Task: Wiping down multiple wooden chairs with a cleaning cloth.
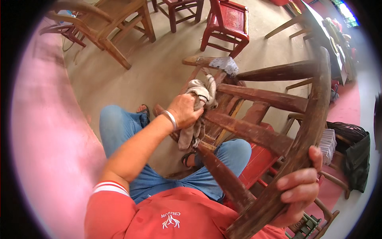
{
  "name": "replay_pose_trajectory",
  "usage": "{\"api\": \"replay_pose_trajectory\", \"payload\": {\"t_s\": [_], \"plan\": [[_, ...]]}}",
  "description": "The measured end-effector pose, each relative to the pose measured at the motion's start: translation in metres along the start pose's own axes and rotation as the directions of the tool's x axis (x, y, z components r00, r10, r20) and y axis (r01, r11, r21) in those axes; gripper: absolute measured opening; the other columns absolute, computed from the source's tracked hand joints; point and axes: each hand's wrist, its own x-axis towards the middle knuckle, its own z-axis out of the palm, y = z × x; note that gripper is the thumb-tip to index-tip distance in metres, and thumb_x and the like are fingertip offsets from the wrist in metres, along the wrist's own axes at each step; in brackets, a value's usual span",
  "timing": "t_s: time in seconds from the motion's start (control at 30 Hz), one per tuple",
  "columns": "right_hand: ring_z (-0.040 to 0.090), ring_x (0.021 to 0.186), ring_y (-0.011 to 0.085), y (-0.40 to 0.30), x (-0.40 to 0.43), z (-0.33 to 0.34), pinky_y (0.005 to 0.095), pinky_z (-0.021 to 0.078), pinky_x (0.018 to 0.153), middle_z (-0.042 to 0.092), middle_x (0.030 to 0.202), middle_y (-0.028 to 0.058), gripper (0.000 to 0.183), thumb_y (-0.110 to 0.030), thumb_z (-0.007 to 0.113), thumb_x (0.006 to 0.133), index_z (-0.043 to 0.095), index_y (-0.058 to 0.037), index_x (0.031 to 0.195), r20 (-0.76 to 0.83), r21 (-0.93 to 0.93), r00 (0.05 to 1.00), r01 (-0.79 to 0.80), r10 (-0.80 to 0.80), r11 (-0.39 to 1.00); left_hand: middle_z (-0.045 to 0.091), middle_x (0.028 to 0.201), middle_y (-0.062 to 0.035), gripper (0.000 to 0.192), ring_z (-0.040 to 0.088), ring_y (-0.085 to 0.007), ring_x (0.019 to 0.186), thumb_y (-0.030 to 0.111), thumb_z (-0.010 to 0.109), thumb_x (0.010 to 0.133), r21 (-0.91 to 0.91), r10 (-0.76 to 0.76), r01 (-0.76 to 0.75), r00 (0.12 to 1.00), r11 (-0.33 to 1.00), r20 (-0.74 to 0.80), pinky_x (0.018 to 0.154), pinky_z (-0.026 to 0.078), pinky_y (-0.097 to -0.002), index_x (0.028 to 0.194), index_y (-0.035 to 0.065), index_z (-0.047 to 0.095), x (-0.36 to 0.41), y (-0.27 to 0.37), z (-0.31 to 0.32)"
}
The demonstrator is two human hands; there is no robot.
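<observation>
My left hand (185, 111), with a silver bangle at the wrist, is closed around a crumpled grey-white cloth (198, 91). The cloth lies against the inner ends of the slats on a worn wooden chair (247, 124), which is tilted in front of me. My right hand (300, 185) grips the chair's thick dark rail (307, 131) near its lower end. Several reddish-brown slats fan from this rail to the chair's frame. A pale grey-white patch (225, 65) covers one corner of the frame. The cloth and slats hide part of the frame behind them.
A brown wooden armchair (101, 25) stands at upper left, and a small red chair (228, 22) at upper centre. Close by my right knee is a red wooden surface (256, 161). A paper stack (328, 146) and a dark bag (356, 164) sit at right. Pink wall (53, 134) runs along the left.
</observation>
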Motion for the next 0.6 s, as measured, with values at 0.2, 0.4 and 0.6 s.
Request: {"api": "replay_pose_trajectory", "payload": {"t_s": [0.2,0.4,0.6], "plan": [[0.053,0.11,0.0294,0.037,0.011,-0.002,0.0537,0.0189,0.118,0.054,0.069,-0.0001,0.025,-0.033,0.043,0.093,0.049,-0.0148,0.077,0.042,0.033,0.989,0.142,-0.144,0.989,0.072,0.094,-0.0207,0.022,0.07,-0.0344,0.079,0.014,0.049,0.096,-0.211,0.098,-0.162,0.954,0.964,-0.282,0.077,0.056,-0.0429,0.104,0.0059,0.069,0.076,-0.053,-0.027],[0.044,0.125,0.0327,0.025,-0.013,-0.031,0.0524,0.014,0.119,0.054,0.067,-0.0001,0.026,-0.029,0.04,0.094,0.047,-0.0154,0.073,-0.106,0.074,0.986,-0.12,0.127,0.99,0.06,0.131,-0.0215,0.036,0.056,-0.0333,0.121,0.012,0.046,0.102,-0.119,0.176,-0.157,0.97,0.98,0.166,0.103,0.043,-0.0397,0.135,0.0031,0.054,0.122,0.006,0.061],[0.045,0.122,0.0247,0.037,-0.004,-0.026,0.0479,0.0174,0.117,0.063,0.068,-0.0029,0.033,-0.03,0.036,0.101,0.05,-0.0185,0.074,-0.193,0.051,0.974,-0.111,0.119,0.993,0.066,0.117,-0.0222,0.036,0.062,-0.04,0.104,0.028,0.065,0.092,-0.123,0.064,-0.106,0.95,0.987,-0.305,0.099,0.046,-0.0418,0.119,0.0035,0.065,0.09,-0.02,0.079]]}}
